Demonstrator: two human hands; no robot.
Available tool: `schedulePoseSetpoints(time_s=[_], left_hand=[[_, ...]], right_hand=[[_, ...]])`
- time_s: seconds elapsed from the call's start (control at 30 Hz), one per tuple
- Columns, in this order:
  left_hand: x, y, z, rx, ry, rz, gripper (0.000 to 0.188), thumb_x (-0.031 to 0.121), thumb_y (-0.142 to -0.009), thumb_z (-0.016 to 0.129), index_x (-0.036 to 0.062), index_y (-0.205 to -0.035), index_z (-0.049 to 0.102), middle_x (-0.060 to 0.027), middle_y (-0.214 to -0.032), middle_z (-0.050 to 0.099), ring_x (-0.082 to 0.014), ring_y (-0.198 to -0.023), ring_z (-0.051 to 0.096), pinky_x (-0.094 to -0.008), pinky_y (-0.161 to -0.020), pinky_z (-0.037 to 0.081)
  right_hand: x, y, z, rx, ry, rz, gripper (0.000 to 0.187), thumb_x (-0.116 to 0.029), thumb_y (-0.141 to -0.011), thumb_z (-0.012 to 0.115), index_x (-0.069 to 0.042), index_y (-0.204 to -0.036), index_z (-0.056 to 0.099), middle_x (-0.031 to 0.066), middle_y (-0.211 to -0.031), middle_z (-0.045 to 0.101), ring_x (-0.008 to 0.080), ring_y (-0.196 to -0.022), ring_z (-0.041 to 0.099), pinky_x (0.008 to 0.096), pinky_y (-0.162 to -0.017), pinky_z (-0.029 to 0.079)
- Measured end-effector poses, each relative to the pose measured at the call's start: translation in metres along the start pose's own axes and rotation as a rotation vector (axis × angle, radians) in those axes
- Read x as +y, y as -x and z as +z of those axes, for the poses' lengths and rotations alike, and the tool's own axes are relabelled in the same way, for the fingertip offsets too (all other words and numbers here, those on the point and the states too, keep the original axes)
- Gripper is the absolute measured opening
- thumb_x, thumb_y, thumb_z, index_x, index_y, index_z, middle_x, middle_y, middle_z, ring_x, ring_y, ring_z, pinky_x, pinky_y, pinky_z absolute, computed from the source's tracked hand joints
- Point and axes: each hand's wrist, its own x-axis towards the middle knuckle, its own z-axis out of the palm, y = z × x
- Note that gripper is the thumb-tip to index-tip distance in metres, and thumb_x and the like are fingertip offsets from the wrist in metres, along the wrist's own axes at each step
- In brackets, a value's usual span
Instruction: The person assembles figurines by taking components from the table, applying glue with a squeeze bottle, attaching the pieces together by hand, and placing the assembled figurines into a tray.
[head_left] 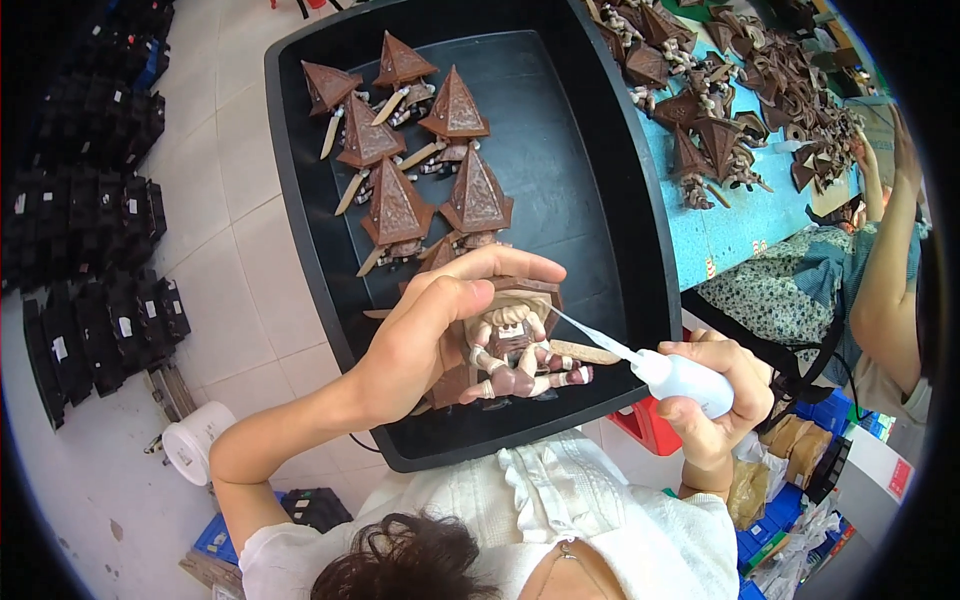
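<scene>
My left hand is wrapped round a figurine, its thumb and fingers along the brown pointed head. The figurine's cream and maroon body faces up, and a tan blade sticks out to its right. In my right hand is a white squeeze bottle, held tilted with fingers round its body. The bottle's thin nozzle reaches to the pale underside of the brown head, above the body. I cannot make out whether the tip touches it. Both hands are over the near end of a black tray.
Several finished-looking figurines with brown pyramid heads stand at the tray's left. Right of it, a blue table carries many brown parts, and another person's arm is there. Stacked black trays line the far left; a white bucket stands on the floor.
</scene>
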Motion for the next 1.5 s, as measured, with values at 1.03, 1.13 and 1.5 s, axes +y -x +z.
schedulePoseSetpoints(time_s=[1.03,1.13,1.5], left_hand=[[-0.003,0.001,0.008,0.016,0.169,-0.229,0.057,0.041,-0.097,0.034,-0.0022,-0.13,0.048,-0.012,-0.11,0.061,-0.0163,-0.099,0.063,-0.028,-0.08,0.056],[0.003,0.0,0.007,0.026,0.192,-0.285,0.057,0.046,-0.099,0.033,-0.001,-0.125,0.052,-0.0113,-0.106,0.063,-0.0155,-0.093,0.066,-0.0252,-0.074,0.057],[-0.012,-0.01,0.002,0.09,0.528,-0.219,0.031,0.027,-0.097,0.052,0.0051,-0.119,0.054,-0.0087,-0.094,0.062,-0.0163,-0.08,0.066,-0.0239,-0.049,0.052]], right_hand=[[-0.011,-0.017,-0.006,-0.138,0.106,0.092,0.033,-0.02,-0.069,0.082,0.007,-0.081,0.066,0.0159,-0.069,0.069,0.02,-0.054,0.066,0.0265,-0.049,0.049],[-0.009,-0.016,-0.006,-0.116,0.084,0.096,0.034,-0.022,-0.069,0.081,0.007,-0.081,0.067,0.016,-0.069,0.069,0.0208,-0.054,0.067,0.0265,-0.049,0.049],[0.033,0.016,-0.01,0.374,-0.412,0.337,0.042,-0.028,-0.09,0.063,0.013,-0.094,0.056,0.0059,-0.066,0.052,0.0035,-0.046,0.036,0.0183,-0.042,0.027]])
